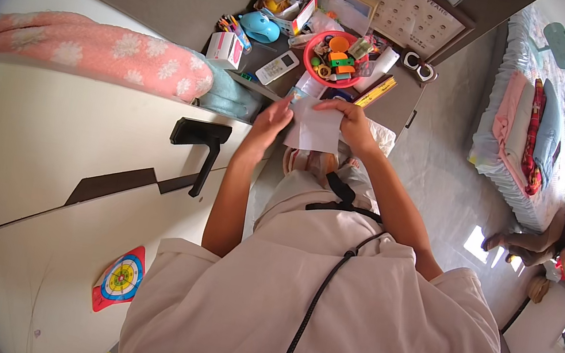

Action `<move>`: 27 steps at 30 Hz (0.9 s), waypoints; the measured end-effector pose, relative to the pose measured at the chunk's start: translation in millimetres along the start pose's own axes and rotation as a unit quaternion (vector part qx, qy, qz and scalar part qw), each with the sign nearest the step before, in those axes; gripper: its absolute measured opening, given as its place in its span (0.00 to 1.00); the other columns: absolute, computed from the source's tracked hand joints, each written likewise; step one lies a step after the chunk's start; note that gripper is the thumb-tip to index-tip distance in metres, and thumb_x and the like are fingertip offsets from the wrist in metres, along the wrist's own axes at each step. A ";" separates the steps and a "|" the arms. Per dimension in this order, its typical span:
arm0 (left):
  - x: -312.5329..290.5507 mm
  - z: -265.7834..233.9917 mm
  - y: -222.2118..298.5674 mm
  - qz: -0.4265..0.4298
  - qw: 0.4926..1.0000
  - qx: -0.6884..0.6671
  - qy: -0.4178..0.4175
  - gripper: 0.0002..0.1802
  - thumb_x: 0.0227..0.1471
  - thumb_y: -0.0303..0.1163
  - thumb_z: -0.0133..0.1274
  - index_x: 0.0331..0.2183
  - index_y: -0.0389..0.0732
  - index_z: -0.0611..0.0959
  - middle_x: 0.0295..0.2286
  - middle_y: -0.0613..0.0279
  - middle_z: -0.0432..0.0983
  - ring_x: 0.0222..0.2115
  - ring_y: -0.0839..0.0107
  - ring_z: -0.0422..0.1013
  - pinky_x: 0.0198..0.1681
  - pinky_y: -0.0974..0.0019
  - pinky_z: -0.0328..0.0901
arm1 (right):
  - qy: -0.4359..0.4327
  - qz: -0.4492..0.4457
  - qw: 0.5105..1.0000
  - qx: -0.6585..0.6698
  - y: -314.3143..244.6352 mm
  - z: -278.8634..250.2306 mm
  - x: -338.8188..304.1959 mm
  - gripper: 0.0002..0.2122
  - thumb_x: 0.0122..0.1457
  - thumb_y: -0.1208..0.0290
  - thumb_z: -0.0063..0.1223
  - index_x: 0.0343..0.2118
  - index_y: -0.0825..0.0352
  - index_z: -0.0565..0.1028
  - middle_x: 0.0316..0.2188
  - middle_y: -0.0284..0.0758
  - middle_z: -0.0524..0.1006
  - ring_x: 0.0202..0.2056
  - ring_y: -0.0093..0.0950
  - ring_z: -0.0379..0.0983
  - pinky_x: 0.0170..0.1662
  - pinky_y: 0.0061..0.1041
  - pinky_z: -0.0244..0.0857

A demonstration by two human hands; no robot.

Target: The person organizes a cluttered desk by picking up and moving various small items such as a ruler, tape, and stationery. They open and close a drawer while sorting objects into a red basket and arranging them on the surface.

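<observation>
A white sheet of paper (pixel 315 131) is held up in front of me, above the near edge of the desk. My right hand (pixel 356 124) pinches its upper right part, the fingers bent over the top edge. At the sheet's left edge is my left hand (pixel 269 129), its thumb and fingers closed on the paper; the far side of the grip is hidden. Just beyond my left fingertips lies a small patch with coloured print (pixel 298 95). Behind the sheet stands a red round basket (pixel 306 59) full of small colourful toys.
On the desk are a white remote control (pixel 277 68), a white box (pixel 225 49), a blue rounded object (pixel 259 26) and a yellow box (pixel 376 91). A white cabinet (pixel 83 130) with a black handle (pixel 206 157) stands left. To the right are a bed (pixel 516 80) and another person (pixel 553 238).
</observation>
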State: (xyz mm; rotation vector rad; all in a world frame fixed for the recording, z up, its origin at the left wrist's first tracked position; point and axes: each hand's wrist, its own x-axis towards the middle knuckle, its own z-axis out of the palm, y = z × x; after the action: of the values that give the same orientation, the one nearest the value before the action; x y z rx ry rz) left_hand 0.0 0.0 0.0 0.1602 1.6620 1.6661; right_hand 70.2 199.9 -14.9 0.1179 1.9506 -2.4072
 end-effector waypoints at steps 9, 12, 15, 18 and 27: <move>-2.1 20.3 -34.8 -0.052 0.996 -0.070 -0.009 0.18 0.51 0.36 0.50 0.42 0.36 0.73 0.34 0.68 0.72 0.33 0.80 0.66 0.37 0.75 0.62 | 0.054 -0.011 0.996 -0.067 -12.4 18.0 -1.4 0.24 0.37 0.89 0.31 0.39 0.70 0.73 0.37 0.39 0.73 0.41 0.29 0.68 0.46 0.24 0.60; 1.4 15.5 -40.7 -0.039 0.999 0.017 0.011 0.13 0.52 0.34 0.48 0.38 0.36 0.75 0.29 0.68 0.73 0.29 0.80 0.67 0.33 0.74 0.63 | 0.080 -0.065 0.992 -0.079 10.1 -1.5 4.3 0.23 0.37 0.87 0.34 0.40 0.69 0.72 0.42 0.40 0.71 0.46 0.31 0.65 0.50 0.26 0.57; 0.7 10.7 -43.6 0.040 0.989 0.139 -0.013 0.12 0.52 0.33 0.48 0.33 0.33 0.76 0.23 0.66 0.72 0.25 0.81 0.64 0.29 0.72 0.62 | 0.052 -0.082 0.984 -0.146 -0.2 -3.1 -1.8 0.19 0.40 0.84 0.42 0.40 0.68 0.72 0.43 0.42 0.70 0.49 0.35 0.63 0.52 0.28 0.54; -2.2 5.7 -29.9 0.062 0.954 0.281 -0.087 0.12 0.53 0.33 0.46 0.33 0.33 0.75 0.23 0.64 0.72 0.25 0.81 0.62 0.30 0.73 0.60 | -0.005 -0.175 0.941 -0.288 -7.0 8.7 -1.2 0.15 0.44 0.78 0.49 0.38 0.68 0.73 0.41 0.42 0.71 0.46 0.37 0.64 0.50 0.30 0.56; -3.1 7.9 -6.6 0.119 0.923 0.348 -0.111 0.13 0.53 0.33 0.45 0.28 0.32 0.75 0.17 0.58 0.68 0.20 0.78 0.59 0.25 0.68 0.59 | -0.101 -0.122 0.922 -0.352 1.4 8.5 -2.3 0.05 0.44 0.74 0.55 0.25 0.68 0.74 0.26 0.38 0.72 0.35 0.36 0.67 0.39 0.31 0.61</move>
State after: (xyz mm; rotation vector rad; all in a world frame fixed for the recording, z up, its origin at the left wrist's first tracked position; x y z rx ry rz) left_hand 9.5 3.7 -3.5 0.8933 2.0423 1.0864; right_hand 72.4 191.2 -14.4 -0.4003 2.6871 -1.5716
